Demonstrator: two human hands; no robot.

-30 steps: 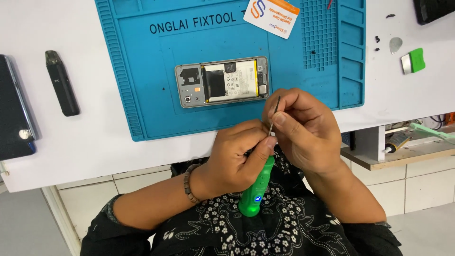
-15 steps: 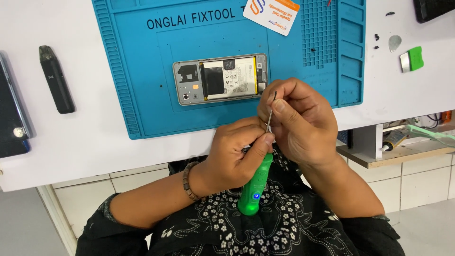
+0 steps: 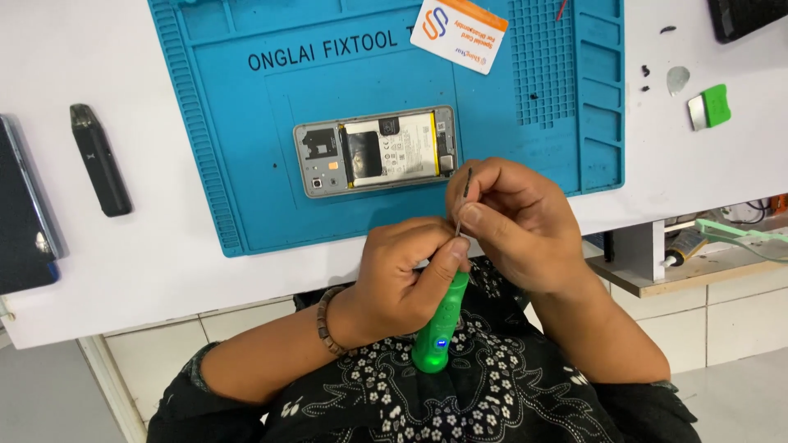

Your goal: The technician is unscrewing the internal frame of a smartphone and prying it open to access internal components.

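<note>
While both hands meet just below the worktop edge, findings are as follows.

Left hand: grip closed around the upper part of a green electric screwdriver; thumb lies along the body, pointing towards the bit end.

Screwdriver position: handle hangs down and out of the left fist over the person's patterned black clothing; a small blue light shows near its lower end. Tool is tilted, bit end upward and slightly right.

Right hand: fingers pinched shut on the thin metal bit that rises from the screwdriver. Bit tip stands clear above the fingers, dark at the top.

Relation of grips: hands touch each other; right hand sits just above and to the right of the left, with the bit between them.

Opened phone: lies back-off on the blue repair mat, just above the hands, not touched by either.

Hidden or unclear: junction of bit and screwdriver is covered by the left thumb and right fingers; whether the bit is seated cannot be told. Left palm side is out of sight.

Cut off: a dark device at the left frame edge and a black object at top right are only partly in view.

Other items: black stick-shaped device and green-handled scraper on the white worktop, well apart from the hands.
</note>
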